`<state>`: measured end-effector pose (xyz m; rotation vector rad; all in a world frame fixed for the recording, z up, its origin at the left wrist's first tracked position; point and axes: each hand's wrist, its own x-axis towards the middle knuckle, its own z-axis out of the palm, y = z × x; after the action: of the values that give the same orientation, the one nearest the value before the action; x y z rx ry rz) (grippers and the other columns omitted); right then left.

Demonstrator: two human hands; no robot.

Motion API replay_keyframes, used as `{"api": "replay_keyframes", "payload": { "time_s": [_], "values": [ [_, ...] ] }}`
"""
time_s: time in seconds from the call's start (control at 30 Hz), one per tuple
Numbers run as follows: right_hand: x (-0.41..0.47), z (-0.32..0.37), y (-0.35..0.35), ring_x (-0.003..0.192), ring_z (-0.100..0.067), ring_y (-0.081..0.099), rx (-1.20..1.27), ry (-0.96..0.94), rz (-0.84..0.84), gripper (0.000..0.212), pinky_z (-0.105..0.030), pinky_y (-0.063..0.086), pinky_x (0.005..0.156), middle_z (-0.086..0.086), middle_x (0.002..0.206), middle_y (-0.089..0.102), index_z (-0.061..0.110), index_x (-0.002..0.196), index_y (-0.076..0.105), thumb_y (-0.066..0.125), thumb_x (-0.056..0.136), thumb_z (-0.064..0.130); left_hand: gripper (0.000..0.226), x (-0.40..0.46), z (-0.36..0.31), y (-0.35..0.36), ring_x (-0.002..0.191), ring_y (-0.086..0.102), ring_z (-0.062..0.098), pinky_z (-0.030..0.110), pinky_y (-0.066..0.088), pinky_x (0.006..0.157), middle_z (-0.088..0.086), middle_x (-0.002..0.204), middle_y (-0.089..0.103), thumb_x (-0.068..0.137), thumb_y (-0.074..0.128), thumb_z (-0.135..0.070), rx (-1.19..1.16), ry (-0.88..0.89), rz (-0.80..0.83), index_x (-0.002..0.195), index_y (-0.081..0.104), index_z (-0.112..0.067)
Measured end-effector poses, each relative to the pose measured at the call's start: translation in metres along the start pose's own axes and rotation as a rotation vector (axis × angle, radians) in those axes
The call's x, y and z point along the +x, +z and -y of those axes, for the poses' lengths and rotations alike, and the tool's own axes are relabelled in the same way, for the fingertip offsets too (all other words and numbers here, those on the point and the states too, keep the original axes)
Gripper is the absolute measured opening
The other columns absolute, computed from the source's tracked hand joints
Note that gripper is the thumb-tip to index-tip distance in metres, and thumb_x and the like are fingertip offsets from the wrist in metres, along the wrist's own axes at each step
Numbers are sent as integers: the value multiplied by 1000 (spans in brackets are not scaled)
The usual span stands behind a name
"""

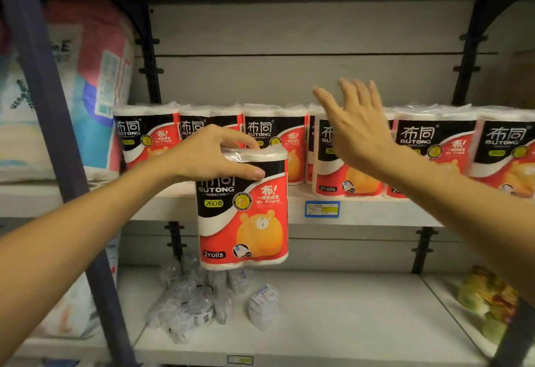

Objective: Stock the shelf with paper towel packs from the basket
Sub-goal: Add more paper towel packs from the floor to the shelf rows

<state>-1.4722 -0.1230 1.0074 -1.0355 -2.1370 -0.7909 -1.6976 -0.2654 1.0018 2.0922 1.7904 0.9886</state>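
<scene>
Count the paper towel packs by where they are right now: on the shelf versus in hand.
Packs standing on the shelf: 6, at
Pack gripped by the left hand: 1
Right hand: 0
Total: 7 packs

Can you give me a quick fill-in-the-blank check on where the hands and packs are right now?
1. The held pack is gripped at its top by the ____ hand.
2. The right hand has its fingers spread and holds ____.
3. The label on the held pack says it contains ____ rolls.
4. The blue price tag sits on the front edge of the ____ that carries the row of packs.

Missing words: left; nothing; 2; shelf
</scene>
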Motion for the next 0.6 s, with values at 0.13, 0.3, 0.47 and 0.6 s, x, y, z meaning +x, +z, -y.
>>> {"api": "replay_keyframes", "payload": {
  "time_s": [0.13,0.3,0.47,0.6],
  "values": [
    [-14,46,-38,125,-14,43,757,-186,202,72,-22,36,94,-2,146,41,23,146,32,67,84,23,43,-5,-2,-6,85,72,7,41,60,81,-14,96,74,60,80,-53,32,26,-24,99,72,-37],
    [-13,80,-56,133,-20,41,910,-165,530,109,-31,42,100,-2,153,33,25,152,13,82,70,42,56,-13,-3,-14,100,65,4,40,56,89,-20,109,68,57,79,-65,67,87,-42,107,70,-40],
    [-9,97,-58,121,-22,52,788,-200,471,115,-29,49,92,-5,142,47,19,148,19,87,59,46,56,-23,-9,-21,98,66,9,30,58,79,-15,108,67,65,78,-52,54,99,-38,116,67,-32],
    [0,97,-68,107,-18,55,754,-204,354,111,-29,48,88,1,123,55,21,144,26,88,56,47,52,-28,-5,-31,95,66,6,22,55,75,-14,106,67,71,80,-47,28,113,-106,118,61,-38]
  ]
}}
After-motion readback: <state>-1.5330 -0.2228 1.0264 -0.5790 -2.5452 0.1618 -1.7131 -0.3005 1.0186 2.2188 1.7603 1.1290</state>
